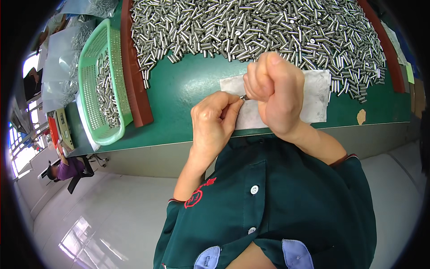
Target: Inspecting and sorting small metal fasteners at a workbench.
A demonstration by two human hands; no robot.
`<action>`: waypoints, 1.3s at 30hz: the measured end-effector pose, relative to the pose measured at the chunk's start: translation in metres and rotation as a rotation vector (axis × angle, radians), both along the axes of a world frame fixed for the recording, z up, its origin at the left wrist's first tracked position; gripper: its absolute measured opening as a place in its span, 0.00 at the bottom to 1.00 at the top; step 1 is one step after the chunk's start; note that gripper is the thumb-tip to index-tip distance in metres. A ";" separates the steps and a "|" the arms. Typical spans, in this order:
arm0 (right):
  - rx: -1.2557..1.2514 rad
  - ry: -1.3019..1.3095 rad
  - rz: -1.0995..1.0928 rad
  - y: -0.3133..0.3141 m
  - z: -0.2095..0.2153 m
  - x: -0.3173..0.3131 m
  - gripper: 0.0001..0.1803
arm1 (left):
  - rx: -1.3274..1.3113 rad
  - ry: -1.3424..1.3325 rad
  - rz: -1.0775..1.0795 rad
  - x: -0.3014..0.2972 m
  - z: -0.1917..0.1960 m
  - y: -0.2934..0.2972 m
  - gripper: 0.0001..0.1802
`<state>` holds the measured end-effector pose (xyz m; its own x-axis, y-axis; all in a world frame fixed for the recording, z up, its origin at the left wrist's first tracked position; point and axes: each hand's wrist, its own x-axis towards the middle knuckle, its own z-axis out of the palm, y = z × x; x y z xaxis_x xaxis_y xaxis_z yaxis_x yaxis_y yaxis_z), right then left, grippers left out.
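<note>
Two hands are meeting: left hand [214, 120] grip pinching a small steel pin [244, 97], its axis pointing into the fisted right hand [275, 87].

Green bench [188, 85] — heap of steel pins [260, 27], white cloth [313, 96], green basket [101, 80], possibly bagged pins [67, 49] at left.

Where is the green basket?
In the head view, the green basket sits on the left end of the green table, beside the red-brown strip, holding some metal pins.
</note>
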<state>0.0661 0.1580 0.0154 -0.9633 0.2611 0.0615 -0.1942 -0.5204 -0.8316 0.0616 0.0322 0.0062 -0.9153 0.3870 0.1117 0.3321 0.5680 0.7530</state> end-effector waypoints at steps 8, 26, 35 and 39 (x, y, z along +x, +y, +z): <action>-0.036 -0.033 0.007 -0.004 0.003 0.001 0.20 | -0.016 0.049 0.006 0.003 0.002 0.000 0.04; -0.142 -0.006 0.060 0.002 0.002 0.000 0.20 | 1.139 -1.028 0.047 -0.021 0.006 -0.028 0.12; -0.154 -0.017 0.054 0.002 0.002 0.001 0.20 | 1.210 -1.098 0.108 -0.023 0.008 -0.028 0.10; -0.079 -0.034 0.009 -0.002 0.005 0.000 0.21 | 1.256 -1.107 0.098 -0.023 0.006 -0.031 0.09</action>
<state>0.0660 0.1560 0.0203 -0.9668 0.2555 0.0080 -0.1615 -0.5861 -0.7940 0.0388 0.0016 0.0118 -0.7730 0.5044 -0.3848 -0.6304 -0.5419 0.5559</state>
